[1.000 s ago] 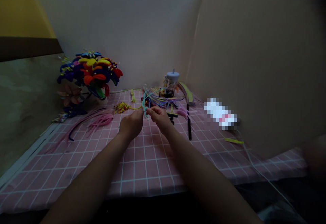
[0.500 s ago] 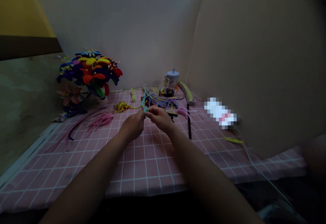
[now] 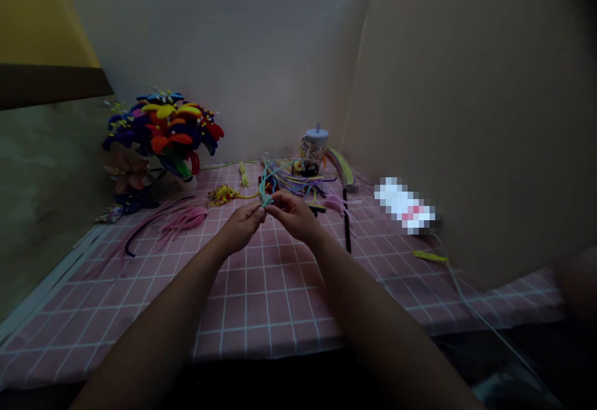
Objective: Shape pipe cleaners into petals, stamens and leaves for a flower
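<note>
Several mint-green pipe cleaners point(image 3: 263, 181) meet in a bunch between my two hands, their free ends pointing away from me. My left hand point(image 3: 241, 226) pinches the near end of the bunch between thumb and fingers. From the right, my right hand point(image 3: 295, 214) also closes thumb and fingertips on it. Both hands are raised over the pink checked tablecloth point(image 3: 256, 292). Just beyond them lies a pile of pipe cleaners in mixed colours point(image 3: 298, 173). The fingertips partly cover the gathered end.
A colourful fuzzy flower bouquet point(image 3: 172, 124) stands at the back left. Pink pipe cleaners point(image 3: 184, 222) and red-yellow stamens point(image 3: 222, 195) lie left of my hands. A lidded cup point(image 3: 315, 149) stands behind. A yellow strip point(image 3: 430, 256) and a cable point(image 3: 485, 320) are at right.
My left hand has turned and lowered slightly, its thumb now showing on top of the mint-green bunch. My right hand keeps its pinch in nearly the same place.
</note>
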Demonstrator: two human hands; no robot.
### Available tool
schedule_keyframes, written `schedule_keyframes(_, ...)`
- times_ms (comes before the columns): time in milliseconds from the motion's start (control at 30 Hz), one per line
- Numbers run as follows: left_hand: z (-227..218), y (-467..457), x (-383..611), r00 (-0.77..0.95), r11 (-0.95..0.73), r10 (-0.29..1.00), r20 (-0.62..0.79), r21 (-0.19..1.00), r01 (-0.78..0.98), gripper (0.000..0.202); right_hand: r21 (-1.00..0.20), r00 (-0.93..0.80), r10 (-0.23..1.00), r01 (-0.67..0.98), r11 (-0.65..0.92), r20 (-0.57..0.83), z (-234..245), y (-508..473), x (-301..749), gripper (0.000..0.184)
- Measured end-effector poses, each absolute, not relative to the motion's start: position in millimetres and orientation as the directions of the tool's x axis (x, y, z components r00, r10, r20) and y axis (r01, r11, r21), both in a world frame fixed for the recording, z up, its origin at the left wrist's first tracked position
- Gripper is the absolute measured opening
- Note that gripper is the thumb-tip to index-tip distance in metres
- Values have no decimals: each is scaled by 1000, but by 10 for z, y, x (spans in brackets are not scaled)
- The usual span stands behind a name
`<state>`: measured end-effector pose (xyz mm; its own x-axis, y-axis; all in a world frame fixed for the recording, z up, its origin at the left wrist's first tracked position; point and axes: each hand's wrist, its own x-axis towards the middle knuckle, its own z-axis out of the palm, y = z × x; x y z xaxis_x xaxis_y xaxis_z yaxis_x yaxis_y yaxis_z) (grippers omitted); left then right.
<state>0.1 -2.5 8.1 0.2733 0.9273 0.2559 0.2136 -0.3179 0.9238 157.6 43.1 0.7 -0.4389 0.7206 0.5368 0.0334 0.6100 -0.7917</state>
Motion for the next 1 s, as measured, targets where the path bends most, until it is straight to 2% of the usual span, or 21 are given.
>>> schedule_keyframes(67, 102, -47, -12, 340, -120, 935, 99, 992, 40, 30, -769, -450, 697, 35, 638, 558, 34, 413, 1587, 20)
schedule_keyframes(133, 126, -65, -28, 421, 48, 907, -3, 994, -95, 31, -758, -445, 688, 31, 652, 573, 69, 386, 1594, 20)
schedule_keyframes(367, 135, -60, -94, 605, 324, 793, -65, 887, -329, 27, -768, -386, 696, -57, 638, 606, 122, 321, 1561, 19)
schedule_keyframes(600, 119, -77, -100, 712, 462, 701, -42, 788, -408, 27, -806, -421, 718, -58, 589, 554, 116, 297, 1563, 18)
schedule_keyframes(1000, 60, -103, -41, 757, 613, 652, -45, 620, -490, 31, -835, -400, 749, -89, 542, 529, 160, 202, 1529, 21)
